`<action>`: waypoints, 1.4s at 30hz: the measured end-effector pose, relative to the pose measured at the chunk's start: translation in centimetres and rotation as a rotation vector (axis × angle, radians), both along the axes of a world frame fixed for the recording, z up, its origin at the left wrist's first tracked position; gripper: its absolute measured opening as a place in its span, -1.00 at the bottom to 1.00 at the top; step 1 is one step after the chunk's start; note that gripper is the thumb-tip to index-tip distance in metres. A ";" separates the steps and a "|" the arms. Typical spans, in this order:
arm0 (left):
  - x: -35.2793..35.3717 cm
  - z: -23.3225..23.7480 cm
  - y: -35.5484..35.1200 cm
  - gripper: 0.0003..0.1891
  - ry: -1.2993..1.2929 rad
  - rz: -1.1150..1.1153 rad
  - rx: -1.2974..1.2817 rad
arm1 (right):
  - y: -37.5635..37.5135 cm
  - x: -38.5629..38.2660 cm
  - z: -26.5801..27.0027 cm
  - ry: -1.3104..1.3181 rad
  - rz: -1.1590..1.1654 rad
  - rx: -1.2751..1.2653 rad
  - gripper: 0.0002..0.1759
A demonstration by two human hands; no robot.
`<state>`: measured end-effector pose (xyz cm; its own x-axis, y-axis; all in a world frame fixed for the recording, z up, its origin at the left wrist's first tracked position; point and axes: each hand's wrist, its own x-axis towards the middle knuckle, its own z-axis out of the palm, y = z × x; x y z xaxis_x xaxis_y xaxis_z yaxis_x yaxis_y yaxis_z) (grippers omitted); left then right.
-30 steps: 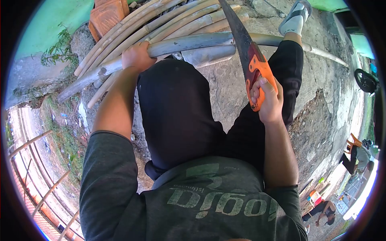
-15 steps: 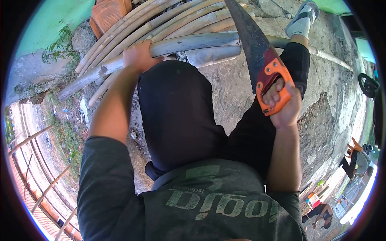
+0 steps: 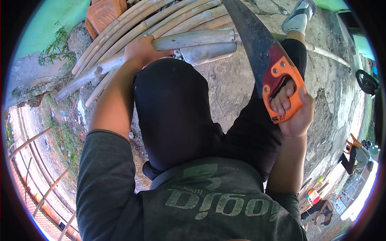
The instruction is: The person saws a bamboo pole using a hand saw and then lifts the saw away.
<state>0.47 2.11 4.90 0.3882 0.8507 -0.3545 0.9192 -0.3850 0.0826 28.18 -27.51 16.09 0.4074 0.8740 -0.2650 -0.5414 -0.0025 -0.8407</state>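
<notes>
My right hand (image 3: 295, 108) is closed around the orange handle of a hand saw (image 3: 257, 44). The saw's dark, toothed blade points up and left, and its upper part passes beside the right end of a thick grey bamboo pole (image 3: 197, 39). Around that same pole, left of my raised knee, my left hand (image 3: 142, 52) is wrapped from above, with its fingers partly hidden. A shorter, wide grey piece (image 3: 209, 53) lies just below the pole, on the concrete.
Several thinner bamboo poles (image 3: 120, 34) lie bundled behind, beside an orange-brown object (image 3: 102, 18). A leafy plant (image 3: 58, 46) grows at the left wall. Two people (image 3: 360, 158) (image 3: 323, 211) are far off at the right. A wheel (image 3: 366, 83) shows at the right edge.
My right hand and the saw have moved down and to the right, toward my body. My left hand stays on the pole.
</notes>
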 end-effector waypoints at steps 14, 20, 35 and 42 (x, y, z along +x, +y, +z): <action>0.1 0.5 0.1 0.05 0.015 -0.009 -0.023 | -2.9 -1.9 -0.5 -0.310 0.072 -0.195 -0.69; -0.1 0.3 -0.1 0.04 -0.011 -0.007 -0.006 | -5.3 -2.9 0.2 -0.420 0.109 -0.210 -0.69; -0.4 0.0 0.0 0.09 0.005 -0.043 0.000 | -6.8 -5.6 5.3 -0.348 0.039 -0.350 -0.60; -0.5 0.0 -0.4 0.10 -0.009 -0.026 -0.014 | -12.3 -6.0 6.1 -0.323 -0.033 -0.358 -0.47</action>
